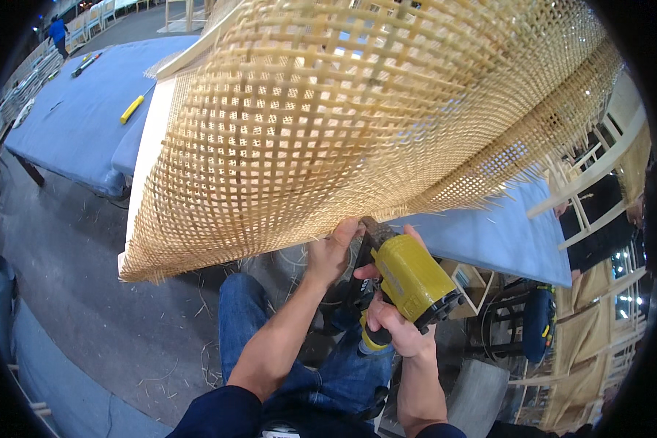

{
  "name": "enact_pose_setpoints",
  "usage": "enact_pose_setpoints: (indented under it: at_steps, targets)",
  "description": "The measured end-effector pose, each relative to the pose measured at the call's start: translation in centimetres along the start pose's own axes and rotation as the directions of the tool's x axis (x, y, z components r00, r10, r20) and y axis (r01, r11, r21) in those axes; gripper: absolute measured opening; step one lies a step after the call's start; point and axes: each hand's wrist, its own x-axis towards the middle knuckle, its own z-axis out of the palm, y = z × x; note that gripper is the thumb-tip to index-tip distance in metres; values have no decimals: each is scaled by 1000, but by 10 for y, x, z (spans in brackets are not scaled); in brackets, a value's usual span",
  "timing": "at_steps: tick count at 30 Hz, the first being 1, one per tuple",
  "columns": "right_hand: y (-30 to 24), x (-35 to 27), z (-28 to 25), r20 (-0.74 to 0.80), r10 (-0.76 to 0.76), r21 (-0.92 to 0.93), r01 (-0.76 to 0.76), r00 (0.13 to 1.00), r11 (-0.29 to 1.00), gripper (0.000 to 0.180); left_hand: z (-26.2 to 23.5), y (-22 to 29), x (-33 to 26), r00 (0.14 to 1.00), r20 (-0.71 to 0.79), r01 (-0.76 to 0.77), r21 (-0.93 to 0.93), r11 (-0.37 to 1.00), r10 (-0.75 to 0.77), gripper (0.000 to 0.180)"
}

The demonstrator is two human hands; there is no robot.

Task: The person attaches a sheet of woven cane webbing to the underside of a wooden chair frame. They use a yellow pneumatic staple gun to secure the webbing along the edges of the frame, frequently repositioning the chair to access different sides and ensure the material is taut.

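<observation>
A sheet of woven cane webbing with an open grid lies over a pale frame and fills the upper middle of the view. My left hand is closed on its near edge, fingertips curled at the rim. In my right hand is a yellow and black staple gun, its handle gripped. The gun's nose points up and left and meets the webbing's edge close beside my left fingers. Where exactly the nose touches is partly hidden.
A blue padded table at the left carries a yellow-handled tool. More blue surface lies under the webbing at the right, near pale wooden chair frames. My jeans-clad legs sit below. A person stands far left.
</observation>
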Motion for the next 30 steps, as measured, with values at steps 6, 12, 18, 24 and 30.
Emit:
enact_pose_setpoints:
  at_steps: [6,12,18,24,30]
  targets:
    - [-3,0,2,23,3,-63,-1,1000,998,89,-2,-1,-2,1000,-4,-6,54,999,6,31]
    - [7,3,4,39,-19,-34,21,999,999,87,-10,-15,4,993,-37,110,29,993,-109,36]
    - [8,-3,11,30,-99,-6,99,995,995,86,-11,-10,7,983,-15,182,67,981,-182,50]
    - [12,-5,10,37,-72,-58,74,997,996,89,-21,-16,0,976,-2,219,88,972,-219,54]
    - [10,1,15,48,-61,-93,65,997,994,90,-6,18,2,965,-29,264,102,959,-262,43]
